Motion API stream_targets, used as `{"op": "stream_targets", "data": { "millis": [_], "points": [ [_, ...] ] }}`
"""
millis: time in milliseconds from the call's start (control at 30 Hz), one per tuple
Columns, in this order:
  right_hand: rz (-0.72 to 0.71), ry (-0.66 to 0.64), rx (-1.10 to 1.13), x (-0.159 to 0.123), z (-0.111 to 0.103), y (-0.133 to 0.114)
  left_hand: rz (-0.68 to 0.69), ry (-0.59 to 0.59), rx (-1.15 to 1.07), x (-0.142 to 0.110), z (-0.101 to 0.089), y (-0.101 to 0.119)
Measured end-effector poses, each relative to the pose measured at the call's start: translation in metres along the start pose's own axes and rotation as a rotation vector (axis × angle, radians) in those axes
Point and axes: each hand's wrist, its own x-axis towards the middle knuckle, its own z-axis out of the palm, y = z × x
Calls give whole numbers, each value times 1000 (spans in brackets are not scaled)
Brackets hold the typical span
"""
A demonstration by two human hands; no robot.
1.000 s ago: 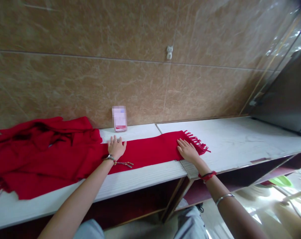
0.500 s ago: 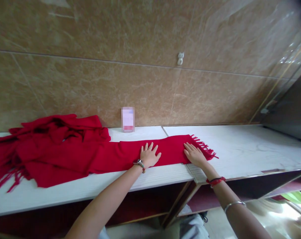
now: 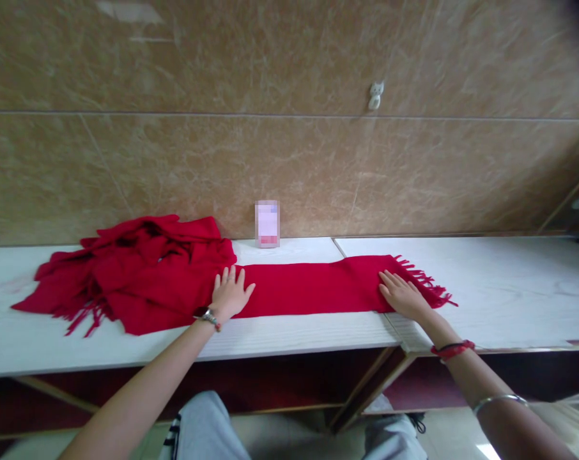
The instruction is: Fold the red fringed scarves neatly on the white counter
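A red fringed scarf (image 3: pixel 308 289) lies along the white countertop, flat on the right and heaped in loose folds on the left. My left hand (image 3: pixel 229 295) rests palm down where the flat stretch meets the heap, its fingers spread. Close to the fringed right end, my right hand (image 3: pixel 403 295) lies flat on the cloth with fingers stretched out. Neither hand grips the fabric. How the layers run inside the heap is hidden.
Behind the scarf, a small blurred pinkish box (image 3: pixel 267 224) stands against the brown tiled wall (image 3: pixel 198 172). A white cat-shaped hook (image 3: pixel 376 95) is on the wall. The white countertop (image 3: pixel 500 281) has a seam near my right hand, with open dark-red shelves (image 3: pixel 270 383) below.
My left hand has slid left along the scarf toward the heap, leaving a longer flat stretch between my hands. My right hand stays near the fringe. The view has shifted.
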Motion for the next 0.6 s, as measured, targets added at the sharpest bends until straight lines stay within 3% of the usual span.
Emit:
{"op": "stream_targets", "data": {
  "millis": [67, 167, 267, 333, 433, 533, 600],
  "points": [
    [-6, -10, -4, 1, 0, 0, 145, 82, -42, 4, -6, 33],
    [-23, -15, -11, 0, -3, -1, 387, 78, -170, 15, -9, 84],
    [-28, -18, -20, -1, -6, -3, 479, 4, -227, 28, -1, 104],
    [-29, -15, -16, -2, -7, -4, 420, -49, -200, 35, 8, 92],
    [-27, -4, 0, -2, -7, -4, 282, -31, -134, 40, 19, 52],
    [-13, -34, 28, 0, -11, -4, 187, -5, -76, 37, 21, 13],
    [0, -89, 32, 4, -19, -6, 180, 10, -48, 34, 20, 0]
  ]
}}
